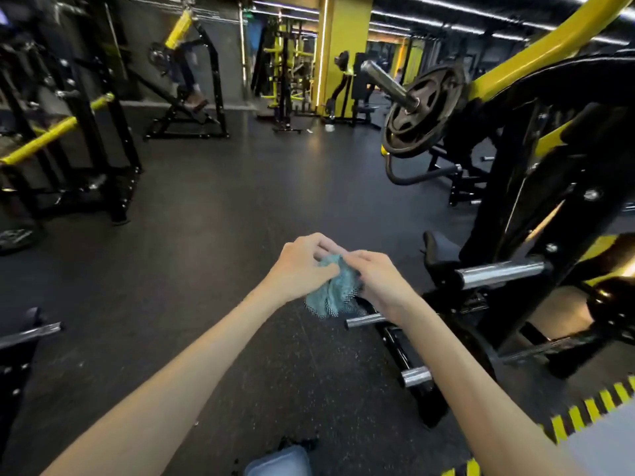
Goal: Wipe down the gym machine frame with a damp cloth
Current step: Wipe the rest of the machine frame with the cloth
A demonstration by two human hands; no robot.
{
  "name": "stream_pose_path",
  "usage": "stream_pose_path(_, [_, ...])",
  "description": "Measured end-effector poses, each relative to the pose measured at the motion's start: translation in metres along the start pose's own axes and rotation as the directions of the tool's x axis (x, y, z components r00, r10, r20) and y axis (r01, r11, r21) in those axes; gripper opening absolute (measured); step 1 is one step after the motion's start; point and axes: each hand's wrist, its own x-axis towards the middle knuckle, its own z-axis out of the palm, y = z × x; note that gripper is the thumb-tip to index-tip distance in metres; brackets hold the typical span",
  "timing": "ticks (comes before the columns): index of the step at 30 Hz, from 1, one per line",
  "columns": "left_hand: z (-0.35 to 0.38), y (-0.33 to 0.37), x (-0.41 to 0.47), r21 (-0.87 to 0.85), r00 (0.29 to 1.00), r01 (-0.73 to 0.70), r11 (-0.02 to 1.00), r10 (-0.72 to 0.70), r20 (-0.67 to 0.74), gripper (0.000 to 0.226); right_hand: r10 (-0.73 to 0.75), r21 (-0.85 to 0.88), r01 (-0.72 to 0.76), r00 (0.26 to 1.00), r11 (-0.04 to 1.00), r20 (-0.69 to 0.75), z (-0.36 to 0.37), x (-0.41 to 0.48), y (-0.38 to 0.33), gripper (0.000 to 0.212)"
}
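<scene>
A crumpled blue-green cloth (332,290) with a dotted edge hangs between both hands in front of me, above the dark floor. My left hand (302,262) pinches its upper left part. My right hand (379,278) grips its right side. The black and yellow gym machine frame (536,187) stands to the right, apart from the cloth. A weight plate (417,113) sits on its raised arm, and chrome pegs (501,273) stick out towards me.
Dark rubber floor (213,235) stretches ahead. Another black and yellow rack (68,132) stands at the left, with more machines (189,80) at the back. A chrome peg (31,333) pokes in at the lower left. Yellow hazard stripes (591,410) mark the floor at the lower right.
</scene>
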Motion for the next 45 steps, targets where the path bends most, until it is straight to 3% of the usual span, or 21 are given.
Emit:
stream_pose_path(3, [0.007, 0.005, 0.005, -0.09, 0.995, 0.1, 0.991, -0.102, -0.014, 0.017, 0.018, 0.099, -0.031, 0.991, 0.995, 0.133, -0.012, 0.023, 0.004, 0.036])
stream_pose_path(8, [-0.002, -0.016, 0.004, -0.244, 0.968, 0.235, 0.941, -0.204, 0.145, 0.022, -0.037, 0.15, 0.005, 0.976, 0.989, 0.217, -0.011, 0.053, 0.015, 0.009])
stream_pose_path(11, [-0.015, -0.037, 0.005, -0.333, 0.967, 0.221, 0.917, -0.249, -0.046, 0.023, -0.047, 0.085, 0.023, 0.954, 0.996, 0.296, -0.008, 0.071, 0.02, 0.022])
stream_pose_path(13, [-0.024, -0.056, 0.011, -0.24, 0.959, 0.187, 0.953, -0.23, -0.166, 0.033, -0.035, 0.058, 0.015, 0.93, 0.998, 0.367, -0.005, 0.081, 0.021, 0.026])
stream_pose_path(16, [-0.027, -0.076, 0.016, -0.224, 0.963, 0.265, 0.938, -0.271, 0.004, 0.052, 0.02, -0.012, -0.017, 0.868, 1.0, 0.496, 0.001, 0.094, 0.022, 0.027])
stream_pose_path(19, [-0.022, -0.097, 0.023, -0.3, 0.954, 0.299, 0.906, -0.286, 0.086, 0.031, 0.076, -0.044, -0.062, 0.803, 0.997, 0.591, 0.007, 0.111, 0.029, 0.025])
stream_pose_path(25, [0.007, -0.137, 0.039, -0.398, 0.914, 0.324, 0.858, -0.392, -0.102, 0.015, 0.172, -0.019, -0.197, 0.8, 0.98, 0.575, 0.005, 0.15, 0.074, 0.041])
stream_pose_path(32, [0.057, -0.163, 0.058, -0.49, 0.8, 0.399, 0.775, -0.555, -0.226, 0.016, 0.325, -0.111, -0.323, 0.742, 0.94, 0.586, -0.003, 0.191, 0.124, 0.027])
stream_pose_path(37, [0.093, -0.194, 0.049, -0.641, 0.721, 0.428, 0.637, -0.668, -0.183, 0.047, 0.328, -0.134, -0.31, 0.748, 0.941, 0.577, -0.007, 0.199, 0.171, 0.02])
stream_pose_path(40, [0.123, -0.218, 0.037, -0.712, 0.679, 0.464, 0.528, -0.727, -0.097, 0.047, 0.343, -0.102, -0.346, 0.764, 0.933, 0.547, -0.009, 0.198, 0.213, 0.027])
stream_pose_path(45, [0.187, -0.29, 0.012, -0.65, 0.659, 0.512, 0.561, -0.742, -0.122, 0.038, 0.457, -0.07, -0.485, 0.753, 0.872, 0.474, -0.008, 0.19, 0.311, 0.03])
